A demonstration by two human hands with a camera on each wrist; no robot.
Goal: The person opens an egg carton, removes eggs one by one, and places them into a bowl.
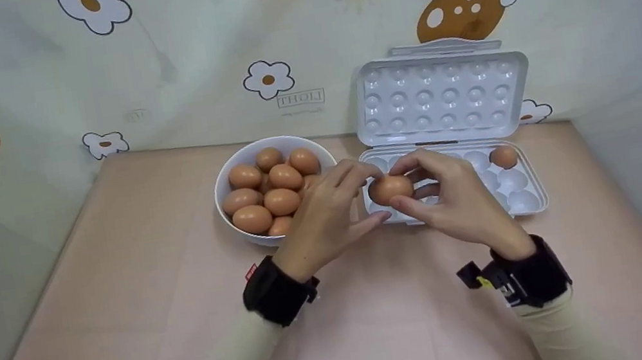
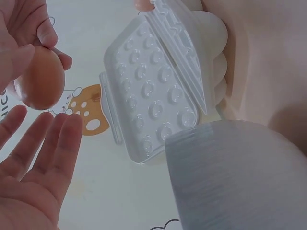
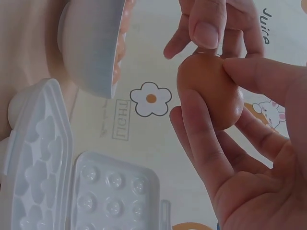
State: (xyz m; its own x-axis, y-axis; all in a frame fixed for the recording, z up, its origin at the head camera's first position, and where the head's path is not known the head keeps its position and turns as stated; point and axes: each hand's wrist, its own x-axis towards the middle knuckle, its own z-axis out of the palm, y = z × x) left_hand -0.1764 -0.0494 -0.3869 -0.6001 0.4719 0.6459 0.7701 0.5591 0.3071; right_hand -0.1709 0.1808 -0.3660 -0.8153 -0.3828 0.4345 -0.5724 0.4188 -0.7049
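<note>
Over the near-left part of an open white egg carton [image 1: 534, 196], my right hand [image 1: 461, 199] pinches a brown egg [image 1: 391, 190] between thumb and fingers. My left hand [image 1: 327, 218] is at the egg's left side with its fingers extended. In the left wrist view its fingertips [image 2: 72, 122] lie right by the egg's end; whether they touch it I cannot tell. The right wrist view shows the right fingers [image 3: 204, 139] around the egg [image 3: 208, 88]. Another brown egg [image 1: 503, 157] sits in the carton's back right. Both hands cover part of the tray.
A white bowl [image 1: 245, 235] heaped with several brown eggs [image 1: 282, 201] stands left of the carton, partly behind the left hand. The carton's dimpled lid [image 1: 444, 95] stands raised at the back, near the patterned cloth wall [image 1: 178, 67]. A pinkish cover [image 1: 126, 343] lies over the table.
</note>
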